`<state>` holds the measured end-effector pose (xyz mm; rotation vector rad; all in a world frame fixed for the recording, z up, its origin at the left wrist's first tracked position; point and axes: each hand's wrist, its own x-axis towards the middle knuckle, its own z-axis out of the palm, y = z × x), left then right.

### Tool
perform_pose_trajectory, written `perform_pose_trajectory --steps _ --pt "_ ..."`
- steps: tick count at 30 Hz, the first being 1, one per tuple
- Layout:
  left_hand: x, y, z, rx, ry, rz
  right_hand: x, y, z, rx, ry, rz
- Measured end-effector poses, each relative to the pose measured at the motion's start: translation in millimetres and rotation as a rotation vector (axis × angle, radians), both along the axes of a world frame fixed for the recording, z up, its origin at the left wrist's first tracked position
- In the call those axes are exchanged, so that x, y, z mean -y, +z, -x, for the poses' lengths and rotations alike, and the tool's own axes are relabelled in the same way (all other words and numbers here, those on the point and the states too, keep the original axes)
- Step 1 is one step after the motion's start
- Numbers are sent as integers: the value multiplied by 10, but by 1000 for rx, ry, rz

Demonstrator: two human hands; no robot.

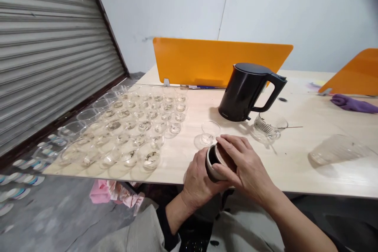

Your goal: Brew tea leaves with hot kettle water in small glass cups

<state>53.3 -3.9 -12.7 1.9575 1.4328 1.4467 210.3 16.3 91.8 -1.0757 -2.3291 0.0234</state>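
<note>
At the table's front edge my left hand is wrapped round a small round canister with a pale rim and a dark inside. My right hand grips a brown round lid, which sits tilted at the canister's mouth and leaves a dark gap on the left. What lies inside the canister cannot be made out. Just beyond my hands stands a single clear plastic cup. To the left, many clear cups stand in close rows, with dark shreds like tea leaves at their bottoms.
A black electric kettle stands behind my right hand, beside a ribbed glass bowl with a thin stick across it. A stack of clear cups lies on its side at right. Orange dividers and a purple cloth are farther back.
</note>
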Motion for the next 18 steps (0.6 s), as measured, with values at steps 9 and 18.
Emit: perform_pose_trajectory --steps 9,18 --pt "-36 -83 -58 -103 48 4 -19 -64 165 230 26 -36" --pt "-73 16 -98 -82 54 34 -20 -192 252 218 -117 -63"
